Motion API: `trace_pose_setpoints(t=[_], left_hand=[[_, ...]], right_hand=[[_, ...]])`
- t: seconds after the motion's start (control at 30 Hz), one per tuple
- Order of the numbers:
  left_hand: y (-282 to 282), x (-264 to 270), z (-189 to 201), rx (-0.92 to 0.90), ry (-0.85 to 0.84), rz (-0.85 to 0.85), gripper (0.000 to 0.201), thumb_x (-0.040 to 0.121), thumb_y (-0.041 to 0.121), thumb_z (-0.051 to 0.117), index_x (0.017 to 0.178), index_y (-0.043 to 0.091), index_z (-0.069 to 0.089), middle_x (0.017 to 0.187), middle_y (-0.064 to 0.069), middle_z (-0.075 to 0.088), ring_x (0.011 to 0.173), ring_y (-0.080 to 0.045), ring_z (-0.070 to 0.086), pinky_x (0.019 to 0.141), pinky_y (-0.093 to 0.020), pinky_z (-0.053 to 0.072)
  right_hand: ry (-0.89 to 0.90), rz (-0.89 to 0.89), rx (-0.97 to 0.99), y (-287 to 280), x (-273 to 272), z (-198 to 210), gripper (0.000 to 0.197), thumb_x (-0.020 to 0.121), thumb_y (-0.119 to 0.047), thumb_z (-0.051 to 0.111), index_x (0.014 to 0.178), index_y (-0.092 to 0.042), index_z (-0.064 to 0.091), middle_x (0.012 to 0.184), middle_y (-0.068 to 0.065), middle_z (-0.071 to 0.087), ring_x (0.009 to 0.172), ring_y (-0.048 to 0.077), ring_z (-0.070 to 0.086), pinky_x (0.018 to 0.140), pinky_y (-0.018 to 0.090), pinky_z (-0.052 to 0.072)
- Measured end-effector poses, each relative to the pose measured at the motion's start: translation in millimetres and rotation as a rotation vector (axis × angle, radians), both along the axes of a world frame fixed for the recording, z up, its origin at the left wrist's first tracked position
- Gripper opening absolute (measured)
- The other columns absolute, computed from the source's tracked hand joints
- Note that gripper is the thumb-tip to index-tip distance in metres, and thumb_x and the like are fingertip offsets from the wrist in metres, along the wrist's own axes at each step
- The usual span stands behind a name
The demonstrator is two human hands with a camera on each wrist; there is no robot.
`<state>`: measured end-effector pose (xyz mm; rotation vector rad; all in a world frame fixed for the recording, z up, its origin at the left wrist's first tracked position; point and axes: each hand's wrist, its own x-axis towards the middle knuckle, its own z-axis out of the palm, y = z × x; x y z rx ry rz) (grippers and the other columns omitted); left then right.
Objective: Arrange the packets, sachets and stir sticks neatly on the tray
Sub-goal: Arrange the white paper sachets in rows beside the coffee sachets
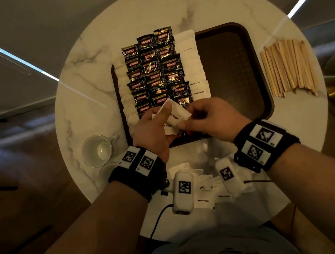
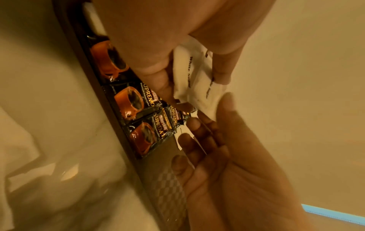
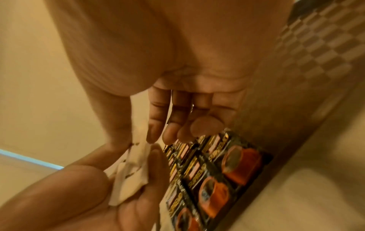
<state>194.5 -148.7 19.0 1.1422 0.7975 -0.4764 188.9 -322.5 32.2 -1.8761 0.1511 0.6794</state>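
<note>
Over the near edge of the dark brown tray (image 1: 228, 63) my left hand (image 1: 166, 116) holds a small stack of white sugar sachets (image 1: 178, 112), thumb on top. My right hand (image 1: 189, 117) pinches the right end of the top sachet (image 2: 197, 81) between thumb and fingers. On the tray lie three columns of black coffee packets (image 1: 154, 72), a column of sugar sachets (image 1: 193, 66) to their right and white packets (image 1: 124, 89) to their left. Wooden stir sticks (image 1: 288, 67) lie in a bundle on the table right of the tray.
Several loose sugar sachets (image 1: 202, 189) are scattered on the round marble table (image 1: 81, 78) near its front edge, under my wrists. A glass cup (image 1: 97, 150) stands left of the tray. The right half of the tray is bare.
</note>
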Motion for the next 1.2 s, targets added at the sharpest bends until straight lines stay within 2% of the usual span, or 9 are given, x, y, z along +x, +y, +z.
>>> trace_pose_setpoints(t=[0.1, 0.2, 0.37, 0.47, 0.57, 0.77, 0.9, 1.03, 1.2], left_hand=[[0.8, -3.8, 1.7, 0.003, -0.017, -0.047, 0.014, 0.093, 0.022, 0.073, 0.098, 0.01, 0.067, 0.105, -0.017, 0.074, 0.092, -0.03, 0.073, 0.078, -0.044, 0.063], [3.5, -6.3, 1.0, 0.042, -0.028, -0.089, 0.009, 0.091, 0.011, 0.075, 0.095, 0.01, 0.067, 0.097, -0.011, 0.073, 0.083, -0.026, 0.071, 0.076, -0.044, 0.064], [1.2, -10.4, -4.0, 0.165, -0.079, -0.14, 0.014, 0.087, 0.009, 0.08, 0.095, 0.009, 0.069, 0.088, -0.011, 0.075, 0.077, -0.027, 0.072, 0.078, -0.048, 0.064], [-2.5, -8.8, -5.3, 0.181, -0.096, -0.174, 0.011, 0.087, 0.007, 0.079, 0.091, 0.011, 0.071, 0.08, -0.006, 0.076, 0.073, -0.023, 0.073, 0.077, -0.049, 0.063], [-3.0, -5.5, -4.6, 0.159, -0.108, -0.208, 0.02, 0.087, -0.004, 0.075, 0.092, 0.015, 0.071, 0.079, 0.001, 0.075, 0.077, -0.017, 0.073, 0.078, -0.045, 0.062], [7.7, -3.2, -10.3, 0.16, -0.082, -0.196, 0.028, 0.085, -0.01, 0.073, 0.1, 0.013, 0.066, 0.097, -0.008, 0.068, 0.101, -0.032, 0.069, 0.086, -0.051, 0.062], [11.7, -6.7, -13.7, 0.13, -0.089, -0.176, 0.028, 0.087, -0.016, 0.066, 0.099, 0.01, 0.063, 0.094, -0.009, 0.066, 0.092, -0.028, 0.072, 0.07, -0.036, 0.063], [14.8, -7.2, -13.4, 0.142, -0.082, -0.168, 0.029, 0.088, -0.018, 0.06, 0.098, 0.01, 0.064, 0.101, -0.012, 0.067, 0.095, -0.031, 0.072, 0.065, -0.032, 0.061], [15.7, -4.5, -10.0, 0.152, -0.08, -0.161, 0.033, 0.088, -0.021, 0.055, 0.096, 0.009, 0.064, 0.096, -0.009, 0.067, 0.063, -0.008, 0.073, 0.055, -0.025, 0.057]], right_hand=[[0.008, -0.148, 0.059, -0.9, -5.1, -9.4, 0.011, 0.089, -0.021, 0.082, 0.094, -0.014, 0.075, 0.085, 0.011, 0.078, 0.082, 0.033, 0.077, 0.078, 0.053, 0.064], [0.034, -0.32, 0.168, -6.7, -5.4, -11.4, 0.007, 0.092, -0.011, 0.078, 0.089, -0.012, 0.071, 0.076, 0.003, 0.075, 0.072, 0.019, 0.075, 0.072, 0.04, 0.064], [0.008, -0.277, 0.189, -6.7, -5.0, -9.4, 0.019, 0.092, -0.004, 0.076, 0.105, -0.016, 0.071, 0.094, 0.011, 0.079, 0.077, 0.023, 0.076, 0.071, 0.033, 0.065], [-0.006, -0.3, 0.163, -11.0, -0.8, -13.3, 0.019, 0.092, -0.001, 0.075, 0.103, -0.016, 0.071, 0.091, 0.009, 0.079, 0.074, 0.019, 0.075, 0.067, 0.028, 0.064], [-0.028, -0.384, 0.081, -23.4, 7.7, -21.6, 0.017, 0.092, -0.005, 0.076, 0.106, -0.013, 0.072, 0.091, 0.005, 0.078, 0.072, 0.013, 0.073, 0.067, 0.026, 0.063], [-0.054, -0.48, -0.206, -55.6, 30.8, -45.3, 0.019, 0.093, -0.018, 0.077, 0.11, -0.023, 0.07, 0.098, -0.003, 0.075, 0.081, 0.014, 0.075, 0.069, 0.024, 0.062], [-0.033, -0.398, -0.284, -53.8, 39.6, -57.9, 0.017, 0.092, -0.021, 0.079, 0.102, -0.03, 0.069, 0.095, -0.005, 0.075, 0.078, 0.015, 0.075, 0.07, 0.028, 0.061], [-0.037, -0.33, -0.308, -49.6, 42.3, -65.0, 0.019, 0.09, -0.022, 0.08, 0.097, -0.033, 0.067, 0.094, -0.006, 0.074, 0.079, 0.016, 0.074, 0.075, 0.033, 0.063], [-0.091, -0.287, -0.428, -46.9, 41.6, -70.1, 0.022, 0.086, -0.028, 0.084, 0.103, -0.029, 0.069, 0.091, -0.007, 0.072, 0.086, 0.011, 0.069, 0.079, 0.03, 0.057]])
